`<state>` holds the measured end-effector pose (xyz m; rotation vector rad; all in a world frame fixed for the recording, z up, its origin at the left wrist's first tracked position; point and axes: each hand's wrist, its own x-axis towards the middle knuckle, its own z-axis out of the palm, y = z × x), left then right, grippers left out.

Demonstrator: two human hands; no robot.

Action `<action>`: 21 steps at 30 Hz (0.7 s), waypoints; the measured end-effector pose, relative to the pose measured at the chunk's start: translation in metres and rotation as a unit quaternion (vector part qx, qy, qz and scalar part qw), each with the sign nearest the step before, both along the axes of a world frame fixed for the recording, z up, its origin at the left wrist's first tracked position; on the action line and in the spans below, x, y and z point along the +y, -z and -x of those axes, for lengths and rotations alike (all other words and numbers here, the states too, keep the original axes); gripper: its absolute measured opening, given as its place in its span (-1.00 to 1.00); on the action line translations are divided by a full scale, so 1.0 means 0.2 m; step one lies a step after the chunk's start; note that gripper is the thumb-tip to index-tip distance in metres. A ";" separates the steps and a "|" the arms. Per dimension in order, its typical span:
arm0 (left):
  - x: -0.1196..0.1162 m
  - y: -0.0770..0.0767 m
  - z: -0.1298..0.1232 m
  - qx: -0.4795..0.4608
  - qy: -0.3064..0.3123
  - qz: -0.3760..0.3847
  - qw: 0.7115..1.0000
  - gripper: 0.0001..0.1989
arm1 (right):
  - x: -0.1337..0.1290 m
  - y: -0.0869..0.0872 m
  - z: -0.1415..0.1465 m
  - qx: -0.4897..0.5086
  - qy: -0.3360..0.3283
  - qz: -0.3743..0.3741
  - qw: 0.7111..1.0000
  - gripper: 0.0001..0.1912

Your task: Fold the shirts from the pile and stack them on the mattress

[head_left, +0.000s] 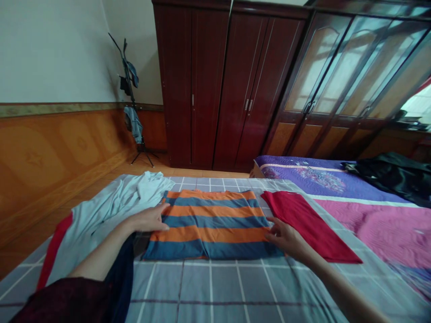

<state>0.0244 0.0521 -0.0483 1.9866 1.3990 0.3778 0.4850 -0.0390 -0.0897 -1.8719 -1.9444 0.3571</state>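
An orange and blue striped shirt (215, 222) lies folded into a wide rectangle on the grey checked bedsheet (222, 287). At its left edge is my left hand (151, 219), with thumb and forefinger spread apart and the tips at the cloth. My right hand (284, 235) is over the right edge, its forefinger stretched out and the other fingers partly curled; no cloth shows gripped in it. Just right of the shirt lies a folded red garment (311, 229). Left of my left forearm, a loose, rumpled white garment with a red edge (114, 211) is spread out.
A second bed surface with a purple and pink quilt (357, 211) adjoins on the right, with a dark jacket (393, 175) on it. Dark red wardrobes (232, 89) stand along the far wall. A coat stand (133, 98) with clothes hanging on it is at the back left.
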 end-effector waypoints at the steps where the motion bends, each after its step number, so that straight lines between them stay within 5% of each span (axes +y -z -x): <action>1: -0.07 0.00 0.03 0.052 0.018 -0.026 0.998 -0.29 | -0.08 0.02 -0.02 -0.030 -0.030 -0.036 0.998 -0.48; 5: -0.36 0.09 0.09 0.202 0.073 -0.156 0.964 -0.46 | -0.30 0.11 -0.05 -0.175 -0.106 -0.155 0.967 -0.49; 9: -0.52 0.19 0.05 0.289 0.085 -0.220 0.928 -0.55 | -0.29 0.09 0.01 -0.261 -0.133 -0.174 0.940 -0.66; 15: -0.50 0.06 0.08 0.274 0.088 -0.250 0.924 -0.66 | -0.20 -0.08 -0.06 -0.274 -0.155 -0.201 0.927 -0.70; 21: -0.62 0.07 0.14 0.288 0.105 -0.197 0.931 -0.66 | -0.30 0.01 -0.15 -0.242 -0.157 -0.180 0.940 -0.74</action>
